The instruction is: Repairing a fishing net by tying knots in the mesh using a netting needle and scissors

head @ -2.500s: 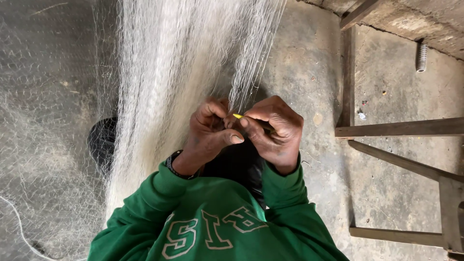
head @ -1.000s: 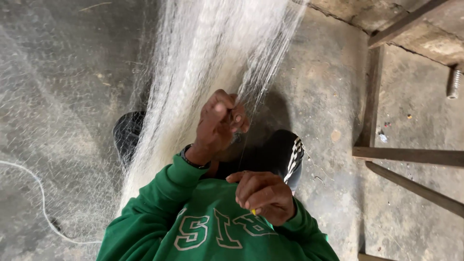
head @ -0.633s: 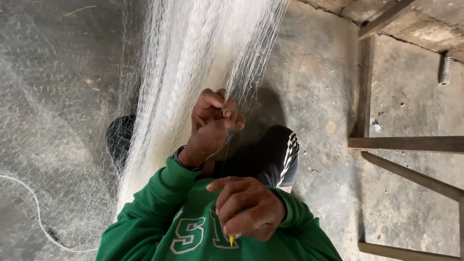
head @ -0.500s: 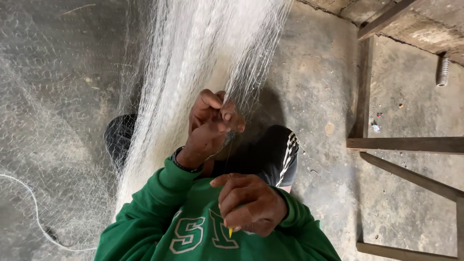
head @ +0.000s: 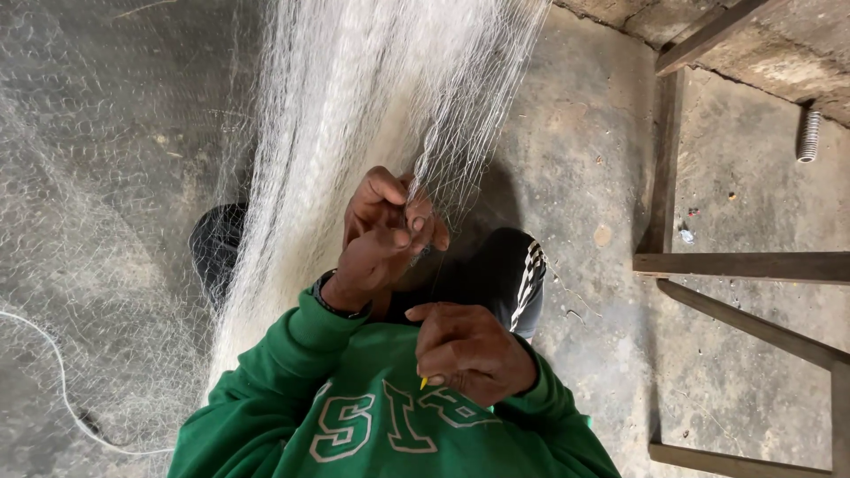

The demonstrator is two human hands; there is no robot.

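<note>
A fine white fishing net (head: 354, 115) hangs down in front of me and spreads over the concrete floor at the left. My left hand (head: 381, 235) is raised and pinches a few strands of the net between thumb and fingers. My right hand (head: 469, 354) is lower, close to my green sweatshirt (head: 354, 425), with its fingers closed on a small yellow netting needle (head: 424, 382); only the needle's tip shows below the fingers. A thin line runs from the pinched mesh down toward my right hand.
A wooden frame of beams (head: 735, 265) stands at the right on the concrete floor (head: 593, 177). A grey coiled spring (head: 807, 134) lies by the far wall. A white cord (head: 53, 372) curves across the floor at the lower left.
My right hand left the net where both hands worked together and pulled down toward my chest with the yellow needle. My left hand stayed up, holding the mesh.
</note>
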